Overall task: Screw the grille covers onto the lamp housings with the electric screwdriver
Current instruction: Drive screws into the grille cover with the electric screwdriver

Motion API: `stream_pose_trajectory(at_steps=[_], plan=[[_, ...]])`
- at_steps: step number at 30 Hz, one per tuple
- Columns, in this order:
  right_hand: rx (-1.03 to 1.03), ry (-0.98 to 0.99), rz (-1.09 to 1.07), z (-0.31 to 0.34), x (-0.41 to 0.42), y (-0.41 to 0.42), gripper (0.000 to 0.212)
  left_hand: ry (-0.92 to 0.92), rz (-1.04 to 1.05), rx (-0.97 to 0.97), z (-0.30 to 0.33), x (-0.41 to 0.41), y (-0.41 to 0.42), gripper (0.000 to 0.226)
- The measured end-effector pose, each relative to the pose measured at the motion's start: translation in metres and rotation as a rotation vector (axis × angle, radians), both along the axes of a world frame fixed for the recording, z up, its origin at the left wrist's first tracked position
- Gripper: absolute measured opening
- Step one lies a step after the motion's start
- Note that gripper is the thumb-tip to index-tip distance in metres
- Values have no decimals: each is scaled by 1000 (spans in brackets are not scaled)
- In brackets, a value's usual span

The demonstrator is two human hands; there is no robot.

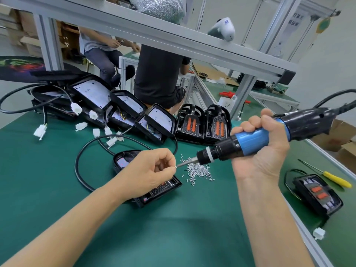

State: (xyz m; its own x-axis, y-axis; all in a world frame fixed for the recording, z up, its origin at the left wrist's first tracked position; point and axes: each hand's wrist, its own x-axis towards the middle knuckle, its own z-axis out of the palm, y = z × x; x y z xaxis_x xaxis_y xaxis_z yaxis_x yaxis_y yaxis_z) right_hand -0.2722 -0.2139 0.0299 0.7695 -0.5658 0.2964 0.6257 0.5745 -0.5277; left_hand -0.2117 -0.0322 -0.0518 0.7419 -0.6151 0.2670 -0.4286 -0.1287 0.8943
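1. Left hand (152, 170), centre frame: fingers curled, thumb + forefinger pinch a small screw (176, 166) at the bit tip (182, 165).
2. Right hand (258, 149), centre right: fist wrapped round the blue grip of the driver (250, 140); tool lies near level, nose pointing left toward left hand, cord running off upper right.
3. Lamp housing (154, 193) w/ grille sits on the green mat (173, 228) directly under the left hand, partly hidden by it; black cable (77, 166) loops out to its left. Bit is above the housing, not touching it.
4. Loose screw pile (199, 170) on mat just right of housing, below the driver nose.
5. Lower right: another lamp (317, 195), orange lenses up, well apart from both hands; yellow screwdriver (336, 179) just beyond it.
6. Mid frame, further back: two grille covers (204, 124) standing upright side by side; left of them a row of open housings (123, 108) leaning, w/ white connectors (40, 131) scattered in front.
7. Far, upper centre: two seated people (158, 78) at another bench, behind the aluminium frame (173, 33).
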Motion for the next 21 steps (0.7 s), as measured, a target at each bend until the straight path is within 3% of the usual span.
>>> stream_pose_trajectory(at_steps=[9, 21], plan=[[25, -10, -1, -4, 1, 1, 13, 135, 42, -76, -2, -4, -2, 17], [70, -15, -48, -4, 2, -1, 12, 292, 83, -352, 0, -1, -3, 12]])
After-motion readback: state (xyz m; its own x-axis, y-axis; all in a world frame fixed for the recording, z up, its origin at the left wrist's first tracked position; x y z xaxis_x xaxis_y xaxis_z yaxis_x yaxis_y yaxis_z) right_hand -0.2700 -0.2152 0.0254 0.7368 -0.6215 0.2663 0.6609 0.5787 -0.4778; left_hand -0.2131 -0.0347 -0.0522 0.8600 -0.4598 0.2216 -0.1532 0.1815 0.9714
